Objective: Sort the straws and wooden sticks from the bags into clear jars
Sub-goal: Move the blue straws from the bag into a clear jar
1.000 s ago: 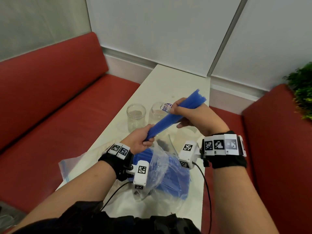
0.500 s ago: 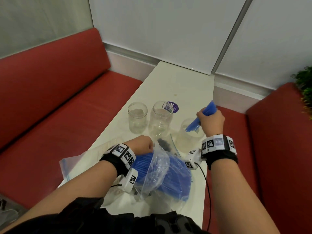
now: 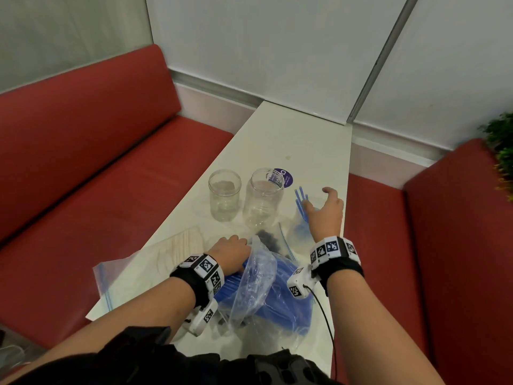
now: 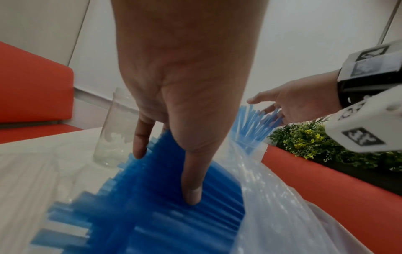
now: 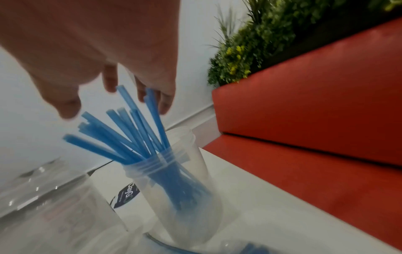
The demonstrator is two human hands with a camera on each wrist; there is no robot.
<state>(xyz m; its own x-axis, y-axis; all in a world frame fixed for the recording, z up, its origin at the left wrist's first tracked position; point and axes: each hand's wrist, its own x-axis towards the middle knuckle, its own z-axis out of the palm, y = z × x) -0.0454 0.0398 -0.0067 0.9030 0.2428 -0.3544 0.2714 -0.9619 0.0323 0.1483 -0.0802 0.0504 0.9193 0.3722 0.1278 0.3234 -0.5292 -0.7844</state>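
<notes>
A bundle of blue straws (image 5: 139,135) stands fanned out in the clear jar (image 5: 185,197) at the table's right edge, also seen as blue straws (image 3: 300,200) in the head view. My right hand (image 3: 323,207) hovers just above their tops with spread fingers (image 5: 164,104), holding nothing. My left hand (image 3: 231,250) reaches into the mouth of the clear bag (image 3: 255,287) full of blue straws (image 4: 152,214). Its thumb (image 4: 191,189) and a finger lie straight on the straws. A bag of wooden sticks (image 3: 183,245) lies to the left.
Two empty clear jars (image 3: 224,194) (image 3: 262,200) stand side by side mid-table, with a purple round sticker (image 3: 283,177) behind them. A small bag of dark items (image 3: 268,240) lies between the hands. Red bench seats flank the narrow white table (image 3: 291,134); a green plant (image 3: 499,151) is at right.
My right hand carried the straw bundle to the right jar, let it go there and opened. My left hand dropped from the bundle to the bag's mouth.
</notes>
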